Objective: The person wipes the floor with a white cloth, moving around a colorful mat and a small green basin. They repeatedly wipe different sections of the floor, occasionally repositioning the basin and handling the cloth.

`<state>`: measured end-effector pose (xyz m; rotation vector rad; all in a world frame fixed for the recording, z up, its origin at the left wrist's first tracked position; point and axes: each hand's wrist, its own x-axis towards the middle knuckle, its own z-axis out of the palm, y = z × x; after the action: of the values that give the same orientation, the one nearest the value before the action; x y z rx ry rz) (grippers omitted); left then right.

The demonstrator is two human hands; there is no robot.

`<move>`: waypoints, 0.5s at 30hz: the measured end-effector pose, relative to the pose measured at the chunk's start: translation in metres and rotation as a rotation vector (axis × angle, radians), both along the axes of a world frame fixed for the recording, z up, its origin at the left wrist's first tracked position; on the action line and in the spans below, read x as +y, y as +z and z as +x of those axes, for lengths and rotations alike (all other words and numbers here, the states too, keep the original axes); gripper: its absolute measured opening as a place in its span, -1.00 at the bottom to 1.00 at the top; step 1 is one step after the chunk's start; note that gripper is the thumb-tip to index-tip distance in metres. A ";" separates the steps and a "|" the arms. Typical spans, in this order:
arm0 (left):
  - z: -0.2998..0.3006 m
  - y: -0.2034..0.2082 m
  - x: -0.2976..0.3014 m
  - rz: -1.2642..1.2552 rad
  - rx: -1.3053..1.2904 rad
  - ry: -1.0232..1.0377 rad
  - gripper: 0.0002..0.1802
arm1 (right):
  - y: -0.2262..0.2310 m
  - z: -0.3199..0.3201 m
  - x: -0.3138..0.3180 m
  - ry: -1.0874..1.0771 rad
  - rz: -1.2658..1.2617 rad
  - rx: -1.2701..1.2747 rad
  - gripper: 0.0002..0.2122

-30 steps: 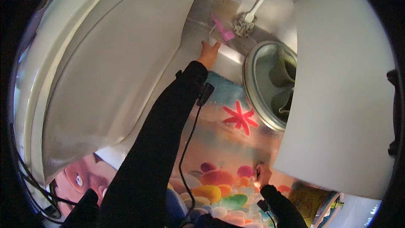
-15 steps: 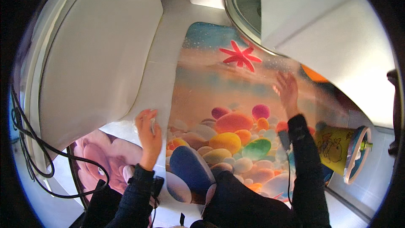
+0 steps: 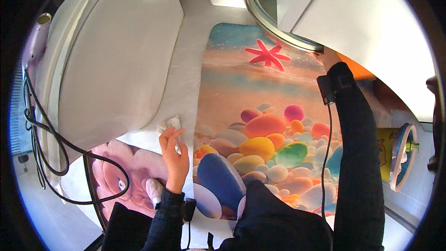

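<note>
My left hand (image 3: 175,158) is over the edge of the pebble-print mat, its fingers bent around a crumpled white tissue or thin cloth (image 3: 171,124). Farther off, my right hand (image 3: 328,58) reaches to the near end of the round, glass-centred door (image 3: 254,4), beside the white appliance front (image 3: 362,37). Its fingers curl at the door's pale rim; their tips are partly hidden. The printed mat (image 3: 260,83), with a red starfish and coloured pebbles, lies below both hands.
A large white curved fixture (image 3: 116,56) fills the left. A purple hair dryer (image 3: 36,46) hangs there with a looping black cord (image 3: 60,139). A pink mat (image 3: 134,158) lies near my foot. A yellow bin (image 3: 385,148) stands right; a white box with a pink brush (image 3: 227,1) sits far off.
My right hand has moved from above the mat, rightward and away, to the round door's rim. My left hand stays low with the white tissue. The whole view has shifted slightly.
</note>
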<state>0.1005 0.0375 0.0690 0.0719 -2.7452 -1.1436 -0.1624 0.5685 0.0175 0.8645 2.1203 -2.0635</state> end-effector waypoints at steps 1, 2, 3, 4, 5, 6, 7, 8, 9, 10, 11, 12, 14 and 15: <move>0.000 0.001 0.001 0.025 -0.030 -0.015 -0.63 | -0.014 -0.003 0.008 0.300 0.525 0.087 -0.71; 0.001 0.003 0.000 0.040 -0.029 -0.026 -0.63 | -0.023 0.000 0.018 0.283 0.476 0.137 -0.72; 0.000 0.004 -0.001 0.000 0.007 -0.038 -0.62 | -0.030 0.006 0.022 0.266 0.426 0.182 -0.74; 0.000 0.006 -0.003 -0.033 0.014 -0.056 -0.62 | -0.034 0.018 0.023 0.251 0.374 0.221 -0.75; 0.000 0.007 -0.006 -0.062 0.037 -0.068 -0.62 | -0.033 0.034 0.019 0.235 0.323 0.262 -0.77; -0.002 0.007 -0.008 -0.063 0.012 -0.092 -0.61 | -0.025 0.049 0.014 0.214 0.278 0.313 -0.78; -0.003 0.008 -0.010 -0.058 0.006 -0.111 -0.61 | -0.010 0.066 0.008 0.166 0.223 0.316 -0.82; -0.005 0.007 -0.011 -0.045 -0.022 -0.116 -0.60 | 0.005 0.090 -0.002 0.046 0.078 0.255 -0.86; -0.006 0.006 -0.012 -0.049 -0.006 -0.140 -0.59 | 0.021 0.116 -0.015 -0.143 -0.224 0.200 -0.89; -0.008 0.003 -0.012 -0.044 -0.003 -0.153 -0.57 | 0.039 0.142 -0.025 -0.281 -0.429 0.100 -0.92; -0.010 0.000 -0.013 -0.039 0.001 -0.165 -0.55 | 0.055 0.167 -0.035 -0.380 -0.528 0.056 -0.95; -0.012 -0.003 -0.013 -0.063 0.015 -0.187 -0.53 | 0.069 0.197 -0.041 -0.303 -0.411 0.112 -0.94; -0.015 -0.012 -0.015 -0.099 0.030 -0.241 -0.49 | 0.088 0.265 -0.046 -0.247 -0.457 0.086 -0.92; -0.016 -0.017 -0.018 -0.179 0.043 -0.248 -0.47 | 0.093 0.304 -0.045 -0.290 -0.527 0.089 -0.91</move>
<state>0.0841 0.0199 0.0520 -0.3202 -2.8632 -0.9322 0.1417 0.5238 0.1101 1.0493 1.4159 -2.6597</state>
